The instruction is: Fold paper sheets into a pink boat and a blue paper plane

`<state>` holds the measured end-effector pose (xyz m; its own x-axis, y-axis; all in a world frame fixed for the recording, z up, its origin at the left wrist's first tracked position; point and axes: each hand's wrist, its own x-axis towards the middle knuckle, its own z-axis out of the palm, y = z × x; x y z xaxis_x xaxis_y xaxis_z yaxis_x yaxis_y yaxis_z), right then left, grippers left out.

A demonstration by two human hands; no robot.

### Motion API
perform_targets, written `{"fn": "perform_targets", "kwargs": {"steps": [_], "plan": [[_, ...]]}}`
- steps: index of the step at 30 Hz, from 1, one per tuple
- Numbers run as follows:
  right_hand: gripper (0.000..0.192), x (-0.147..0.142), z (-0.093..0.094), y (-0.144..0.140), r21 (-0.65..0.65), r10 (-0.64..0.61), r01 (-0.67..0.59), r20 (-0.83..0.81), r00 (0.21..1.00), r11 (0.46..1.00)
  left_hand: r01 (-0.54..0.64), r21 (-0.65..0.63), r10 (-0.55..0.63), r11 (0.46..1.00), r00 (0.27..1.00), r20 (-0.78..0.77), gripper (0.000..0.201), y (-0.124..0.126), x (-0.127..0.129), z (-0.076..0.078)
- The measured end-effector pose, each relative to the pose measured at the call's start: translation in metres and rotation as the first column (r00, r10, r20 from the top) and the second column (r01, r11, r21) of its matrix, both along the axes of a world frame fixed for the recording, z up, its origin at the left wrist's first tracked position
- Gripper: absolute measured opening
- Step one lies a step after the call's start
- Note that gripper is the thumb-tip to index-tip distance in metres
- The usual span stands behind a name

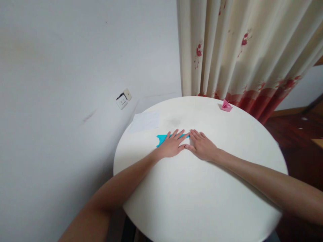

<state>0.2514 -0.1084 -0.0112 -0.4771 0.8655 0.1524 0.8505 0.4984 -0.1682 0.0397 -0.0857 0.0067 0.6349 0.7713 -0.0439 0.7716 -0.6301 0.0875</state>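
Note:
A folded piece of blue paper (161,138) lies flat on the round white table, with its left end showing a notched edge. My left hand (172,145) rests on it, palm down with the fingers spread, and hides much of its middle. At the paper's right tip, my right hand (202,144) presses down flat, fingers stretched out and close together. The two thumbs meet or nearly meet just below the paper. Neither hand has its fingers wrapped round anything.
The round white table (202,195) stands against a pale wall (63,67). A white sheet of paper (145,121) lies at its back left, a pink folded-paper figure (226,106) near the back right edge. Behind hangs a patterned curtain (227,50); a socket (122,102) is on the wall.

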Motion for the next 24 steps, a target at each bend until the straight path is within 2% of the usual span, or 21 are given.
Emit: {"fn": "perform_targets", "kwargs": {"steps": [11,24], "plan": [[0.088,0.0006,-0.0021,0.0018,0.024,0.000,-0.001,0.023,1.000,1.000,-0.029,-0.023,0.029,0.999,0.999,0.016,0.062,-0.0014,0.0003,0.0009],[0.090,-0.0003,0.0006,-0.0006,0.046,-0.034,0.031,0.059,0.998,0.998,-0.275,-0.076,0.274,0.958,0.961,-0.021,0.070,-0.0086,0.0013,0.0048]]}}
